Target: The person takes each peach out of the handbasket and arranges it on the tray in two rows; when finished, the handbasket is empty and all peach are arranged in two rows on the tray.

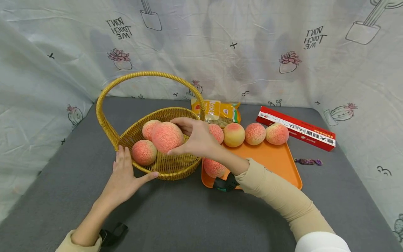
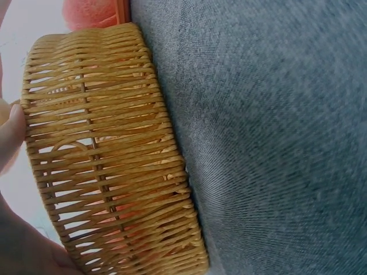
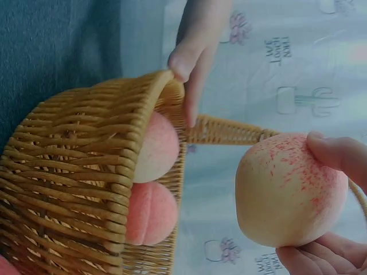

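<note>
My right hand [image 1: 198, 138] pinches a peach [image 1: 167, 137] between thumb and fingers, held above the yellow wicker basket [image 1: 176, 173]. In the right wrist view this peach [image 3: 287, 195] has a pale cream side and a red-speckled side. Inside the basket lie two more peaches, one near the front left [image 1: 144, 152] and another behind it [image 1: 149, 128]. At the basket's left side, my left hand [image 1: 122, 183] rests on the rim, fingers straight beside the handle's foot and thumb stretched along the front rim.
Right of the basket is an orange tray [image 1: 283, 164] with several peaches [image 1: 234, 135] along its back and left edges. Behind stand a yellow food bag [image 1: 220, 111] and a red pasta box [image 1: 296, 127]. A wrapped candy [image 1: 308, 161] lies right of the tray. The basket's tall handle [image 1: 151, 74] arches overhead.
</note>
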Motion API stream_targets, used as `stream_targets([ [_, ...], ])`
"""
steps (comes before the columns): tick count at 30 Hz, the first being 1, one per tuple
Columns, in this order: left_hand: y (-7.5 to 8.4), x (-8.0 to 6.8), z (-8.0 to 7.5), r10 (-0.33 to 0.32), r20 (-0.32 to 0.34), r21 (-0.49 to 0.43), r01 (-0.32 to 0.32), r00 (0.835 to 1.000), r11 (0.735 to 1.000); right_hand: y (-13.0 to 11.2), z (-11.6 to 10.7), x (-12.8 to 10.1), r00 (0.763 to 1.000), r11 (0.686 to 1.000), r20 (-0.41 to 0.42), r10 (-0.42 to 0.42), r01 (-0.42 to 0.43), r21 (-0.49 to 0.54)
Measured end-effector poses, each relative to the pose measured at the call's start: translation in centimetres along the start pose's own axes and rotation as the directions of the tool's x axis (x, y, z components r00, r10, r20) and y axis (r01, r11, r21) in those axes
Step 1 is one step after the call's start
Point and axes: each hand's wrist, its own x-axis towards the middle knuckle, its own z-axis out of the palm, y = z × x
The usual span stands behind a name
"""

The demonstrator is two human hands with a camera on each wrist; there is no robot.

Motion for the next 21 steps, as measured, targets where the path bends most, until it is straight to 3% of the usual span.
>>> stream_targets([
  [9,-0.2,0.0,0.0,0.012,-0.003,0.009,-0.011,1.000,1.000,-0.3,-0.8,-3.6,0.997,0.996,0.057,-0.061,0.057,0.074],
  [21,-0.2,0.1,0.0,0.022,-0.007,0.012,-0.022,1.000,1.000,-0.4,-3.5,-8.6,0.998,0.991,-0.065,0.007,0.002,0.133],
])
